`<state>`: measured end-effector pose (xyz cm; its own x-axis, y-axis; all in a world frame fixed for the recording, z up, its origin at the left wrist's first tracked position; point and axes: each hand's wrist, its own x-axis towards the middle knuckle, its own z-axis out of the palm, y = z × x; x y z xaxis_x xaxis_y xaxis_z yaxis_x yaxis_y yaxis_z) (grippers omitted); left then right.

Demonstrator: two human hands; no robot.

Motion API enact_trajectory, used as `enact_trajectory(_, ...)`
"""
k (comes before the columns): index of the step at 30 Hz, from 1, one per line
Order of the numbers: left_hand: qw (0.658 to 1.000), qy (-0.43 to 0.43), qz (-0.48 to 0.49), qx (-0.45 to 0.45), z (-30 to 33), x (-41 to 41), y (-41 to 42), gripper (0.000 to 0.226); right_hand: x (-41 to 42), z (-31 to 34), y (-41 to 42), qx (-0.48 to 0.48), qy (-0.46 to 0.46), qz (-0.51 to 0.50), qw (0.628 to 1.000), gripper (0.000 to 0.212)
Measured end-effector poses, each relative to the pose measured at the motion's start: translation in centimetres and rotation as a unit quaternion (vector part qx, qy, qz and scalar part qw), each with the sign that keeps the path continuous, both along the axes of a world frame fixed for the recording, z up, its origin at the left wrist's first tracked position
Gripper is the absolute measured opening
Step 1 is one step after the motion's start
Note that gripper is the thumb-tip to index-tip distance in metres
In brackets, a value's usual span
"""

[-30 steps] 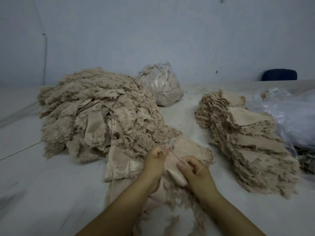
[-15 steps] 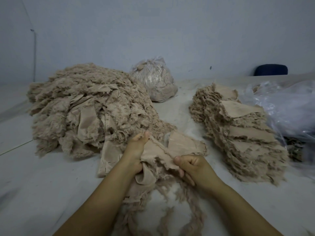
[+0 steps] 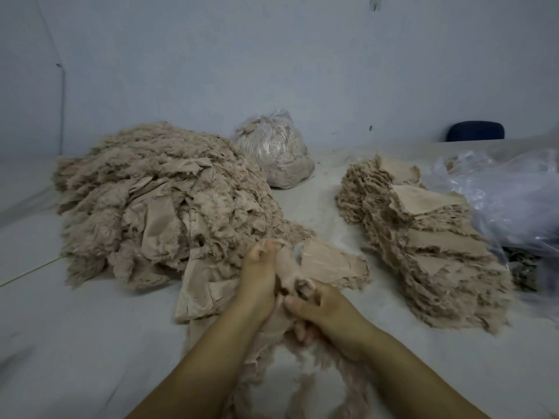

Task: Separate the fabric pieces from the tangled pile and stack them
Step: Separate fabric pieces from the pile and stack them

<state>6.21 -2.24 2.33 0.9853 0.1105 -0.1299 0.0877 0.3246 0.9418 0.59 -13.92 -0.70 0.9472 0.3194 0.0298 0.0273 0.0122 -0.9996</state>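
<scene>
Beige, frayed cloth fills most of the white table [image 3: 90, 343]; the tangled pile [image 3: 163, 204] heaps up on the left half, its ragged edges spilling toward the centre, with a few smoother flat strips showing among the fluff; the stack of separated pieces [image 3: 423, 237] lies on the right half, well apart from the pile, layered and leaning toward the near edge, with flat tops of single pieces showing at several levels. Between the two, near the person, the left hand [image 3: 260, 279] and the right hand [image 3: 326, 309] meet over a bunched fabric piece [image 3: 290, 267]; the left hand's fingers are curled closed around the upper part of the bunch, the right hand's thumb and fingers pinch its lower part, and the two hands touch or nearly touch; loose fringe hangs below them toward the forearms. Just behind the hands a flat fabric piece [image 3: 332, 264] lies on the table, its far edge frayed; whether it joins the held bunch cannot be told. At the back, between pile and stack, stands a clear plastic bag stuffed with scraps [image 3: 275, 155]; crumpled clear plastic sheeting [image 3: 508, 195] lies just beside the stack at the right edge; a dark blue chair back [image 3: 476, 131] shows behind the table against the pale wall [image 3: 272, 55].
</scene>
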Motion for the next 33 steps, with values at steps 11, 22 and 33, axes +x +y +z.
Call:
enact_trajectory(11, 0.985, 0.060, 0.033, -0.157, 0.7, 2.5, 3.6, 0.023, -1.5, -0.9, 0.4, -0.130, 0.005, 0.029, 0.991, 0.024)
enact_trajectory(22, 0.995, 0.011, -0.055, 0.088, 0.2, 1.7, 2.8, 0.022, -0.1, 1.0, -1.9, -0.145, -0.086, -0.203, 0.964, 0.056)
enact_trajectory(33, 0.952, -0.166, -0.054, 0.253, 0.3, 0.7, 2.2, 0.045, 1.6, 1.5, -3.2, -0.136, -0.130, -0.230, 0.955, 0.032)
